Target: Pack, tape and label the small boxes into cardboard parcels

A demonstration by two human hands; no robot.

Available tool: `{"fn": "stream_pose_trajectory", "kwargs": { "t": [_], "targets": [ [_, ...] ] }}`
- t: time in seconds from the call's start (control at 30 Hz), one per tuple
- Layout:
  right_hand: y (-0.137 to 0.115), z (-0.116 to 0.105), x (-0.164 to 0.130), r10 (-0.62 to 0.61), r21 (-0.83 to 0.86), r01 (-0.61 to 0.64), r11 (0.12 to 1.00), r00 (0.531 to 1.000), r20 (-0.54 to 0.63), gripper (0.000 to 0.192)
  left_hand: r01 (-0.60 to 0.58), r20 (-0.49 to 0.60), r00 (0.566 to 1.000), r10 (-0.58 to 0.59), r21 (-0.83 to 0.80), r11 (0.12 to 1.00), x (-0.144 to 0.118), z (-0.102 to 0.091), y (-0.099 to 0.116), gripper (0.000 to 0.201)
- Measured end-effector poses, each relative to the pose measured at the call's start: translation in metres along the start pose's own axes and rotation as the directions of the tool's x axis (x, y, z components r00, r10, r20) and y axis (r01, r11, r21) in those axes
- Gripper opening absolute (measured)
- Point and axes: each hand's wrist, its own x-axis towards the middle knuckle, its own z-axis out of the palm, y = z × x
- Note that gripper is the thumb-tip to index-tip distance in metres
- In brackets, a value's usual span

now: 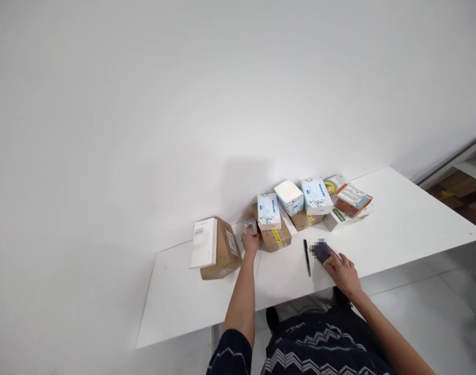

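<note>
The left hand (250,242) closes around a small box (250,226) at the wall, wedged between a large cardboard box (222,250) and a taped carton (276,238) bearing a tissue pack (268,210). The right hand (342,272) rests flat, fingers spread, on a phone (322,253) beside a black pen (307,257) on the white table (398,224).

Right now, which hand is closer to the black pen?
Right. The right hand rests on a dark flat thing just to the pen's right. The left hand is farther off to the pen's left, touching a small box by the cardboard boxes.
</note>
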Motion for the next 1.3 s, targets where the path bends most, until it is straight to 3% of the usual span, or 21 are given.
{"fn": "stream_pose_trajectory", "kwargs": {
  "t": [0.07,0.1,0.17,0.23,0.3,0.37,0.47,0.53,0.6,0.67,0.77,0.93,1.03,1.17,1.3],
  "targets": [
    [-0.002,-0.004,0.004,-0.004,0.022,0.004,1.000,1.000,0.000,0.047,0.016,-0.025,1.000,-0.019,-0.100,0.995,-0.019,0.002,-0.016,0.065],
    [-0.004,-0.007,0.006,-0.009,0.033,0.009,0.999,1.000,-0.003,0.047,0.008,-0.066,0.997,-0.028,-0.281,0.960,-0.032,0.004,-0.026,0.063],
    [-0.010,-0.013,0.011,-0.038,0.062,0.040,0.997,0.999,-0.027,0.046,-0.016,-0.103,0.993,-0.050,-0.558,0.830,-0.059,0.007,-0.045,0.060],
    [-0.021,-0.020,0.016,-0.112,0.122,0.121,0.985,0.991,-0.072,0.043,-0.005,-0.092,0.992,-0.081,-0.691,0.723,-0.087,0.009,-0.062,0.056],
    [-0.036,-0.028,0.018,-0.205,0.228,0.224,0.947,0.973,-0.105,0.040,0.123,0.031,0.986,-0.164,-0.798,0.590,-0.112,0.007,-0.074,0.056],
    [-0.055,-0.033,0.016,-0.262,0.385,0.271,0.882,0.962,-0.077,0.040,0.318,0.238,0.942,-0.238,-0.860,0.398,-0.132,0.004,-0.082,0.058],
    [-0.089,-0.040,0.004,-0.268,0.656,0.091,0.750,0.948,0.174,0.040,0.469,0.442,0.873,-0.205,-0.877,0.106,-0.157,-0.004,-0.088,0.060],
    [-0.112,-0.045,-0.007,-0.282,0.764,-0.155,0.627,0.869,0.407,0.045,0.470,0.468,0.873,-0.137,-0.882,-0.014,-0.171,-0.009,-0.089,0.059],
    [-0.130,-0.052,-0.018,-0.310,0.783,-0.382,0.492,0.763,0.567,0.055,0.464,0.468,0.881,-0.072,-0.883,-0.070,-0.182,-0.013,-0.086,0.056],
    [-0.143,-0.060,-0.025,-0.337,0.773,-0.515,0.371,0.701,0.629,0.064,0.456,0.458,0.889,-0.010,-0.886,-0.081,-0.191,-0.017,-0.080,0.053],
    [-0.150,-0.071,-0.030,-0.372,0.794,-0.564,0.224,0.704,0.605,0.064,0.439,0.437,0.898,0.053,-0.898,-0.025,-0.197,-0.020,-0.069,0.052],
    [-0.145,-0.081,-0.033,-0.395,0.756,-0.653,0.054,0.681,0.616,0.040,0.374,0.381,0.920,0.097,-0.924,0.081,-0.203,-0.022,-0.049,0.059],
    [-0.140,-0.081,-0.035,-0.395,0.669,-0.743,-0.009,0.617,0.680,0.039,0.287,0.301,0.942,0.149,-0.951,0.111,-0.208,-0.027,-0.039,0.057],
    [-0.135,-0.075,-0.035,-0.425,0.549,-0.834,-0.051,0.515,0.744,0.044,0.219,0.257,0.955,0.146,-0.947,0.234,-0.213,-0.031,-0.036,0.051],
    [-0.129,-0.065,-0.032,-0.395,0.484,-0.872,-0.076,0.472,0.788,0.044,0.202,0.255,0.961,0.103,-0.909,0.364,-0.210,-0.021,-0.039,0.055]
  ]
}}
